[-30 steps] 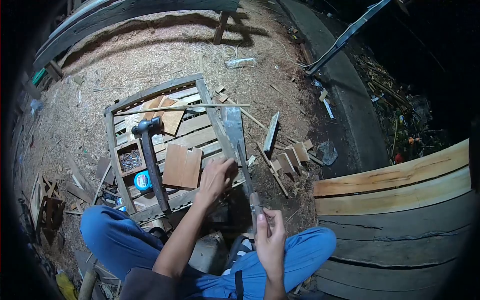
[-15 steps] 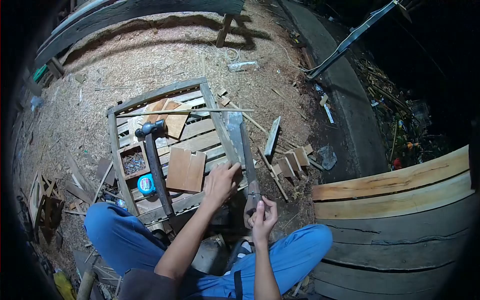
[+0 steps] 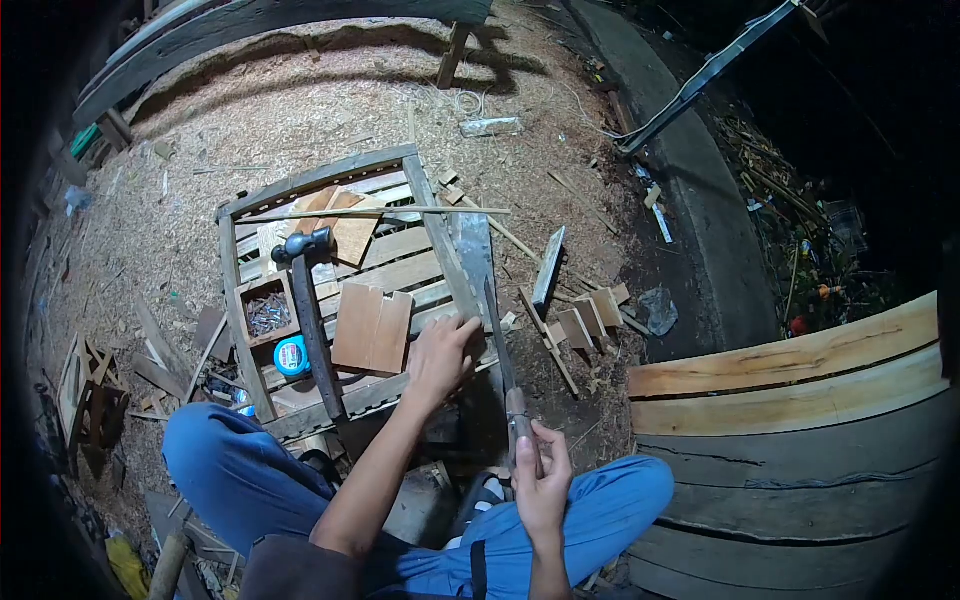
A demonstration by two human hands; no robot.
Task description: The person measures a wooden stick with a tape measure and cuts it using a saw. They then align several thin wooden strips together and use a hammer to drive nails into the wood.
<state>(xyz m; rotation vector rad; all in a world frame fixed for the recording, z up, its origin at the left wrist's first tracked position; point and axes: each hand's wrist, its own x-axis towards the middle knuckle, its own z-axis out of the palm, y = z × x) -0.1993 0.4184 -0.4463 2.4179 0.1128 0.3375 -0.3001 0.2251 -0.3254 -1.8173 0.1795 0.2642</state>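
Note:
My right hand (image 3: 543, 488) is wrapped around the wooden handle of a long, narrow-bladed, knife-like tool (image 3: 502, 345), its tip pointing away from me. My left hand (image 3: 440, 352) lies over the near right corner of a slatted wooden frame (image 3: 447, 250); its fingers are curled, and what they hold is hidden. Just left of that hand, thin brown wood pieces (image 3: 371, 328) lie on the slats. A hammer (image 3: 309, 310) leans across the frame, beside a blue tape measure (image 3: 292, 355) and a small wooden box of nails (image 3: 268, 314).
Wooden planks (image 3: 790, 365) extend along the right. Small wood blocks (image 3: 590, 318) and an upright board piece (image 3: 548, 265) stand right of the frame. A thin strip (image 3: 400, 211) crosses the frame's far end. A bench (image 3: 270, 30) stands behind, over ground covered in shavings (image 3: 340, 110).
My right hand has turned and moved slightly right and toward me, drawing the tool's blade back and tilting it. My left hand has stayed at the frame's corner.

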